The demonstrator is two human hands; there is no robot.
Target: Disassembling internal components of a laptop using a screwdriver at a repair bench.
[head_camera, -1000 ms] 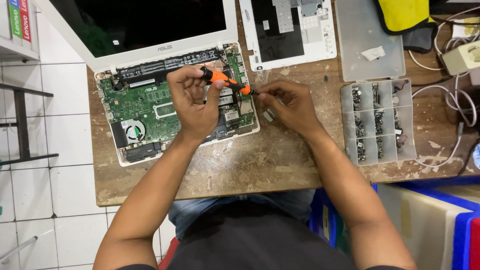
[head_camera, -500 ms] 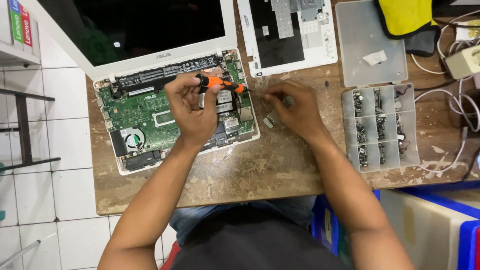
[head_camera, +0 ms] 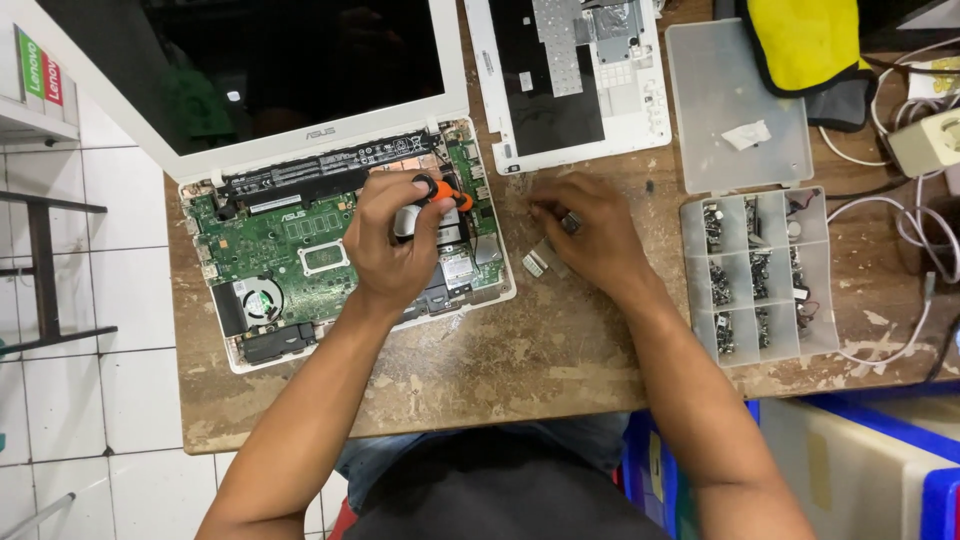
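Centrally, the left hand point(head_camera: 390, 245) hovers over the opened white laptop point(head_camera: 340, 260), its grip closed around an orange-handled screwdriver point(head_camera: 447, 192) whose handle shows at the hand's 1 o'clock; the tip is hidden beneath the fingers, so the point of contact with the green circuit board point(head_camera: 275, 235) cannot be told. At 3 o'clock from the left hand, the right hand point(head_camera: 585, 235) rests palm down on the bare wood of the worktop point(head_camera: 520, 360), fingers curled inward at its 10 o'clock; whether its grip encloses anything cannot be told. A small silver part point(head_camera: 534, 262) lies on the worktop just beside this hand, at its 8 o'clock. A clear compartment box of screws point(head_camera: 760, 270) stands at 3 o'clock from the right hand, lid folded open toward 12 o'clock. A detached white keyboard panel point(head_camera: 575, 80) lies face down at 12 o'clock from the right hand, and a yellow cloth point(head_camera: 805, 40) lies at 1 o'clock
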